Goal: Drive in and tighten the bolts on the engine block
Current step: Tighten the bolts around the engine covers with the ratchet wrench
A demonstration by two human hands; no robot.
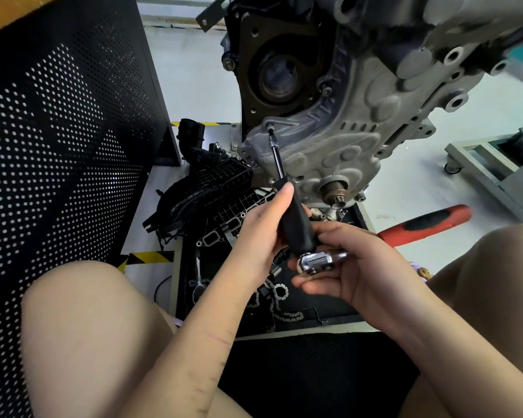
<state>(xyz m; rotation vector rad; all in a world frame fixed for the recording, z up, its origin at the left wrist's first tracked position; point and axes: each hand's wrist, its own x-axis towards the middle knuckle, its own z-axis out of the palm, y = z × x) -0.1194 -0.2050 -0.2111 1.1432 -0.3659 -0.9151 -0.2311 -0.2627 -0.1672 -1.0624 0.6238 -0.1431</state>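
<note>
The grey engine block [354, 122] hangs in front of me with its cast cover facing me. A long extension bar [277, 155] with a black grip [293, 221] runs up to a bolt [271, 127] at the cover's upper left edge. My left hand [263, 233] grips the black grip from the left, thumb up along it. A chrome ratchet head [314, 262] sits on the grip's lower end, and its red-and-black handle [426, 223] sticks out to the right. My right hand [344, 267] holds the ratchet head, fingers curled round it.
A black perforated metal panel [58, 146] stands close on the left. Below the engine a black tray [314, 309] holds a plastic intake manifold [212, 188], a chain [280, 300] and wrenches. A wheeled cart [492, 167] stands at right. My bare knees frame the bottom.
</note>
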